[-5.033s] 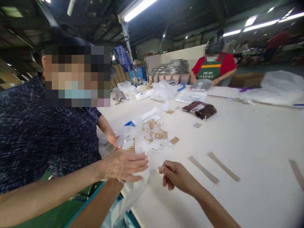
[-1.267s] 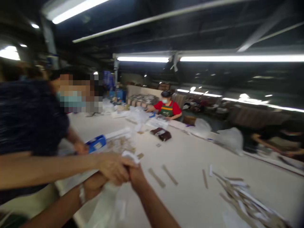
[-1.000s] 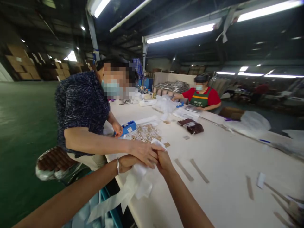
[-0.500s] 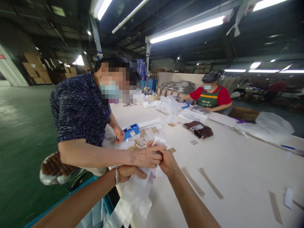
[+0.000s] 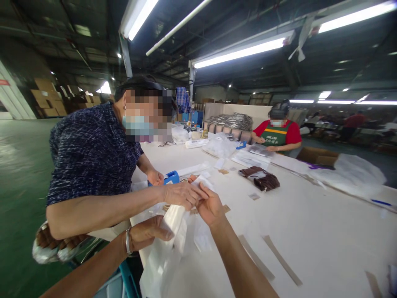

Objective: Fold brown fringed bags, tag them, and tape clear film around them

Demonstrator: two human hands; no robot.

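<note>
My left hand (image 5: 150,231), with a silver bangle at the wrist, is closed round a folded strip of white plastic film (image 5: 174,218). Its thumb lies on top, and translucent film hangs below toward the table edge. Opposite, my right hand (image 5: 211,205) pinches the upper end of the white film with thumb and fingers. A co-worker's hand (image 5: 182,194) reaches in from the left between my hands, touching the film near my right fingertips and hiding part of it. The co-worker's other hand (image 5: 155,178) is beside a blue tape dispenser (image 5: 171,178).
On the white table (image 5: 310,223) lie a brown bundle in clear wrap (image 5: 260,178), beige strips (image 5: 282,258) and small tan tags (image 5: 223,171). Clear plastic bags (image 5: 220,145) are farther back. Another person in a green apron (image 5: 276,134) works across the table.
My left hand has moved left and slightly down, drawing the white film into a visible folded strip. My right hand and the co-worker's hand have shifted slightly left; the view has shifted too.
</note>
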